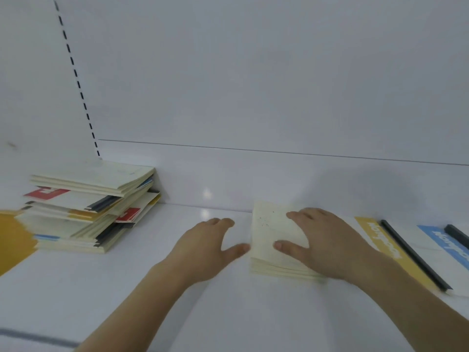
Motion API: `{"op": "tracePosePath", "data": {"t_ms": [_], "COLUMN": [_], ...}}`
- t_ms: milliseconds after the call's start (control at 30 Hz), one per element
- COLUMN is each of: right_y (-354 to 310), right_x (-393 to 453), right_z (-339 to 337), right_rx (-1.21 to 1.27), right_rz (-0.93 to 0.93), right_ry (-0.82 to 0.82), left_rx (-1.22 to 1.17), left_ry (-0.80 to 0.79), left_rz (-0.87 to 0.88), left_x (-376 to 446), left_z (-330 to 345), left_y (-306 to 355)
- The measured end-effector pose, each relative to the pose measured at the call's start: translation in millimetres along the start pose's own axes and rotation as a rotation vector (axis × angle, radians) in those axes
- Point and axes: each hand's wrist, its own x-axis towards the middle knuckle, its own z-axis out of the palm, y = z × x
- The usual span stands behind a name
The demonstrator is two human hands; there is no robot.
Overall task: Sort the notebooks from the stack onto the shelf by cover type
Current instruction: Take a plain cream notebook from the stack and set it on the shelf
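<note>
Notebooks, cream-covered pile right of mixed stack on shelf: right hand flat on top, fingers spread; left hand relaxed at left edge; best squared by nudging edges inward evenly.

back panel: white, plain, a thin horizontal seam low across it | slotted upright: a column of dark slots running down the panel's left part, leaning in this wide-angle view | grey stripe: blurred band at the lower left corner of the view
</note>
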Motion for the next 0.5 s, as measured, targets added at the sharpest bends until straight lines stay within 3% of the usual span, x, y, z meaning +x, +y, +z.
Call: {"op": "tracePosePath", "data": {"t_ms": [333,400,500], "right_y": [-151,-188,-243], "right_x": [58,73,99], "right_z": [4,4,-1], "right_rx": [0.152,0.207,0.242], "right_rz": [-0.251,-0.275,-0.322], "right_ry": [0.341,0.411,0.482], "left_rx": [0.155,0.208,0.251], "left_ry": [0.581,0.619,0.532], "left_rz": [-0.01,-0.03,-0.105], "left_x": [-45,-54,-63], "left_z": [-76,-93,-116], "left_y": [-98,-128,-169]}}
